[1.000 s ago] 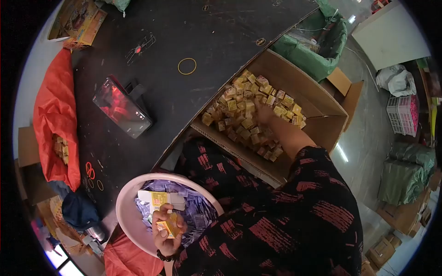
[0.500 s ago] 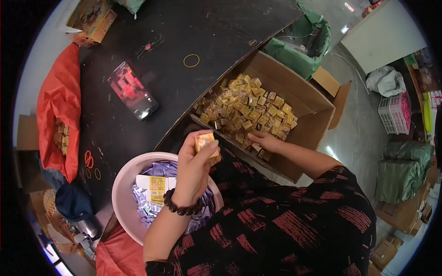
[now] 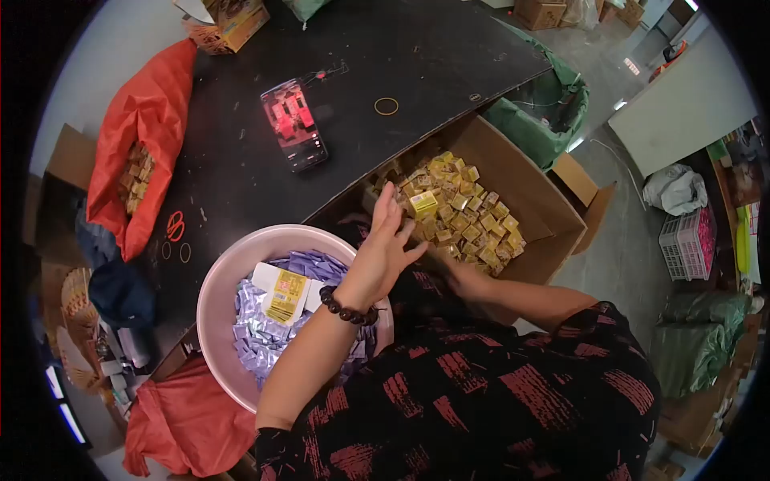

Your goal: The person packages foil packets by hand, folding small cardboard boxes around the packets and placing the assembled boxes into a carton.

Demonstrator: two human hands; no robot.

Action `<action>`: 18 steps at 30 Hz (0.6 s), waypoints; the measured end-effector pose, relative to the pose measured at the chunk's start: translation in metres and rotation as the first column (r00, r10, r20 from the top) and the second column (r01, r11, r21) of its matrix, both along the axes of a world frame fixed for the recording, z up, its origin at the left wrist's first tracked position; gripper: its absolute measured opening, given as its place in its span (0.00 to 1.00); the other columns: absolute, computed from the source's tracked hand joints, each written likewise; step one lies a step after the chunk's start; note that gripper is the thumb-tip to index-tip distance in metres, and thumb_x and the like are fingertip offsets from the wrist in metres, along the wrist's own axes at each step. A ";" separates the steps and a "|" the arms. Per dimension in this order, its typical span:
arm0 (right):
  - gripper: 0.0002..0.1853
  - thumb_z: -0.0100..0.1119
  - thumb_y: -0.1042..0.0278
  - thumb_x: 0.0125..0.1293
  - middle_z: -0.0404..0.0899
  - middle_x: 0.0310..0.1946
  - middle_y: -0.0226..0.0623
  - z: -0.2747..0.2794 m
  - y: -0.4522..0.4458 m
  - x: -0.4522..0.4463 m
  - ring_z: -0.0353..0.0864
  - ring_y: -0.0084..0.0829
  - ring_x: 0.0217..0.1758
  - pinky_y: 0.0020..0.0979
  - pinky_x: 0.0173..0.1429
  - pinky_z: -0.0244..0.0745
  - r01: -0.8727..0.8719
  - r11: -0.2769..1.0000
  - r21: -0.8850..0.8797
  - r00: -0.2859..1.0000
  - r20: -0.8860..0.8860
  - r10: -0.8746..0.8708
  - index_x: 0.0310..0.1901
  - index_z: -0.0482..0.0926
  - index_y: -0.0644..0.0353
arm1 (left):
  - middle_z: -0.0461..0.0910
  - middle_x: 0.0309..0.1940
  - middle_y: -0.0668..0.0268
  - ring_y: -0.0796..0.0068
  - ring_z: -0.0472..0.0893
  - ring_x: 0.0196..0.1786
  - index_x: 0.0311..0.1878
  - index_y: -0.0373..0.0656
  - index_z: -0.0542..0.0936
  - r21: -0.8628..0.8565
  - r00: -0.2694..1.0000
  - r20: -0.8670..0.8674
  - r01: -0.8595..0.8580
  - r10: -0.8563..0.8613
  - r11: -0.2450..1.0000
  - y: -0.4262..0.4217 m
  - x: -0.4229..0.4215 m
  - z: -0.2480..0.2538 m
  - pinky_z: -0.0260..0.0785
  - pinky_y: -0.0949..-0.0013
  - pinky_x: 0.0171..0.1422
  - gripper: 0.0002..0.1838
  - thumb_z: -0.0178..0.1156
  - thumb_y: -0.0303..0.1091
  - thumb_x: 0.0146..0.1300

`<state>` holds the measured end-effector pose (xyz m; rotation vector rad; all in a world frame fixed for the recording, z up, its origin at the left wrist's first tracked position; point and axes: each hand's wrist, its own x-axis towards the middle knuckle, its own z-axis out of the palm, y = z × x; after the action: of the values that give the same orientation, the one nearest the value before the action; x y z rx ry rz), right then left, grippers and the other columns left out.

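My left hand [image 3: 387,248], with a dark bead bracelet on its wrist, is at the near left edge of a cardboard box [image 3: 553,216]. Its fingers are spread. A yellow box [image 3: 423,204] lies or hangs just beyond the fingertips, apart from them, over a heap of small yellow boxes [image 3: 473,220]. Blurred by motion, my right hand [image 3: 461,279] is at the near side of the cardboard box; its fingers cannot be made out. A pink tub [image 3: 210,313] below my left forearm holds purple packets [image 3: 255,353] and a flattened white and yellow carton [image 3: 285,293].
On the black table [image 3: 345,48] are a lit phone [image 3: 293,124], red scissors [image 3: 175,226] and rubber bands. A red sack [image 3: 148,108] with small boxes stands at the left. Beyond the cardboard box is a green bag [image 3: 525,132]; a red cloth [image 3: 188,421] lies below the tub.
My left hand has moved from the tub to the cardboard box, opened and let go of the yellow box. My right hand has drawn back toward the box's near edge. The view has shifted.
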<state>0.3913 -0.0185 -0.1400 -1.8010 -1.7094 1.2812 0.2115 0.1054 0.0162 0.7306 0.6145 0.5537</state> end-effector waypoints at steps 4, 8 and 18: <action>0.32 0.49 0.78 0.60 0.78 0.47 0.56 0.012 -0.007 -0.005 0.79 0.51 0.49 0.44 0.55 0.74 0.179 0.965 0.193 0.983 -0.004 -0.182 0.68 0.59 0.56 | 0.60 0.69 0.55 0.59 0.63 0.69 0.68 0.42 0.63 0.586 0.912 -0.311 -0.038 0.268 0.809 -0.011 -0.099 0.007 0.54 0.58 0.73 0.25 0.52 0.40 0.71; 0.27 0.49 0.78 0.63 0.75 0.54 0.54 0.012 -0.011 0.017 0.76 0.46 0.58 0.40 0.63 0.69 -0.040 0.999 0.032 0.998 -0.055 0.041 0.65 0.65 0.58 | 0.69 0.61 0.50 0.54 0.70 0.63 0.61 0.34 0.68 0.889 0.171 -0.307 0.403 0.936 0.217 -0.028 -0.204 0.034 0.59 0.60 0.68 0.23 0.57 0.33 0.66; 0.27 0.51 0.80 0.60 0.75 0.53 0.54 0.003 -0.027 0.000 0.76 0.49 0.56 0.40 0.61 0.69 0.050 0.956 0.288 0.999 -0.028 -0.044 0.64 0.66 0.62 | 0.76 0.31 0.40 0.36 0.75 0.38 0.38 0.34 0.71 0.784 -0.306 -0.445 0.321 0.842 0.531 -0.052 -0.300 -0.009 0.66 0.48 0.37 0.15 0.53 0.40 0.68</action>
<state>0.3918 -0.0455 -0.1369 -1.6404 -1.7287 0.9691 -0.0886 0.0532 0.0072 1.9360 2.5070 0.7063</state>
